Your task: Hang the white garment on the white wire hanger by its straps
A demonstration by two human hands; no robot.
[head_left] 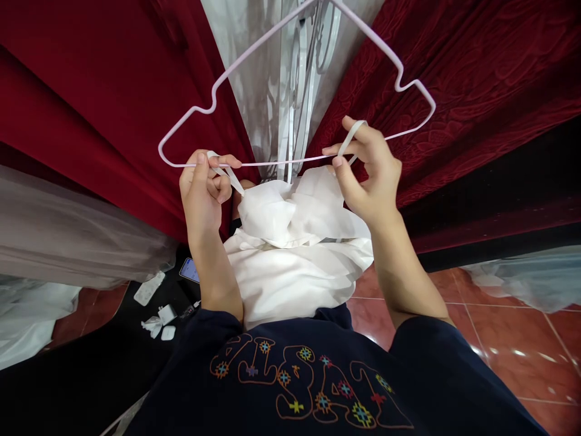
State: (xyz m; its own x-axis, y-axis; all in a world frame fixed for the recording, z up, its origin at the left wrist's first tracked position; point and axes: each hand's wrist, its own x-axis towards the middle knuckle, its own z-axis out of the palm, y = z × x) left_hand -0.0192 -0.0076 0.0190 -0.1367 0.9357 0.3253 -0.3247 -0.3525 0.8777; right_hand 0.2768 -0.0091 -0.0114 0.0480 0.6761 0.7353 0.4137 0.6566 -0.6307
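Observation:
A pale pink hanger (290, 161) hangs in front of me, its bottom bar running between both hands. Below it a white garment with thin shoulder straps (295, 272) drapes down over my lap. My left hand (204, 191) pinches one strap (230, 174) at the bar's left end, with a finger lying along the bar. On the other side, my right hand (372, 169) has the second strap (350, 137) looped over its fingers, the thumb close to it. The bar passes behind that hand's fingers.
Dark red curtains (113, 91) flank a white metal rack (297, 85) with hangers. At lower left, a black surface (104, 357) carries a phone (189, 270), a white charger (167, 313) and small white items. Red tiles (508, 339) cover the floor.

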